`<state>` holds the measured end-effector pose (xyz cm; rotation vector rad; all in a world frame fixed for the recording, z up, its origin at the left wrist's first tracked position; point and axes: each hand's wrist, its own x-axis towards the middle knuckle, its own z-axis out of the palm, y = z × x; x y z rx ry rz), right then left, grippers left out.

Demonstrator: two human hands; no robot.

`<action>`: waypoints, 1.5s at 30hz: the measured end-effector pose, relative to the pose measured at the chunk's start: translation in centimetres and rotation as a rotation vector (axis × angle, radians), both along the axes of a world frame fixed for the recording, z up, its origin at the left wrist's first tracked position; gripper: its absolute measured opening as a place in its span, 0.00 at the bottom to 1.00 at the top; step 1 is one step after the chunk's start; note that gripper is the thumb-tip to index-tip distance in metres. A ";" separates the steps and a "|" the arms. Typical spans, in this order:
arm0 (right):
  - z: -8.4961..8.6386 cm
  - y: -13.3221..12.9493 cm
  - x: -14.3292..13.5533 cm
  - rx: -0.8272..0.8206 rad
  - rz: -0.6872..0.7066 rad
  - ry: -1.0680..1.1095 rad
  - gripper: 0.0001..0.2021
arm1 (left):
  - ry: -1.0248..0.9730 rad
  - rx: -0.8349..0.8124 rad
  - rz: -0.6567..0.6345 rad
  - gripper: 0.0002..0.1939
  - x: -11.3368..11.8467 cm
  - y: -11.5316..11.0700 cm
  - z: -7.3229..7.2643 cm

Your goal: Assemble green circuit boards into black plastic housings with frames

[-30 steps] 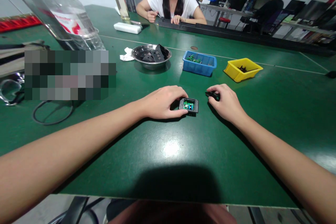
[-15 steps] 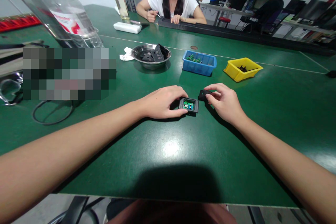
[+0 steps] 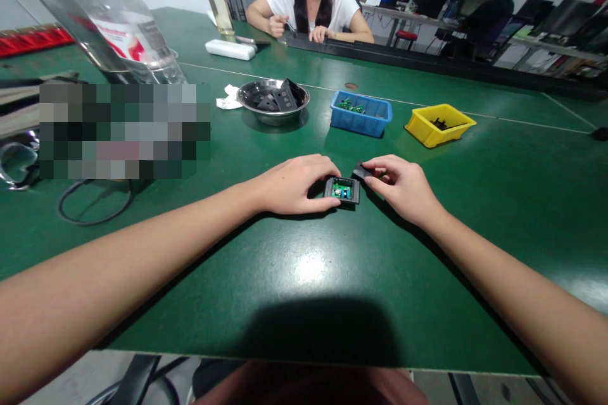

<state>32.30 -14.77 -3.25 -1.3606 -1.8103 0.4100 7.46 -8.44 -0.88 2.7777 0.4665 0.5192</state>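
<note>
On the green table, my left hand (image 3: 306,185) grips a small black plastic housing (image 3: 355,192) between thumb and fingers. The housing faces up, uncovered, and a green circuit board (image 3: 338,185) with a blue part shows inside it. Just to its right, my right hand (image 3: 401,186) pinches a small black cover-like piece (image 3: 361,171), held tilted close to the housing's upper right corner. Its underside is hidden, and whether the two parts touch I cannot tell.
Beyond my hands stand a steel bowl (image 3: 273,119) of black plastic parts, a blue bin (image 3: 361,121) with green circuit boards and a yellow bin (image 3: 434,133) with black pieces. Bottles (image 3: 128,31) stand at left. Across the table (image 3: 213,304) sits a person (image 3: 311,6).
My right hand has shifted slightly left, bringing the black piece nearer the housing and tilting it. My left hand and the housing have hardly moved.
</note>
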 end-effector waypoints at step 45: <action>1.1 -2.3 -1.8 0.269 0.309 -0.169 0.10 | -0.013 0.032 0.015 0.18 0.0 0.0 -0.4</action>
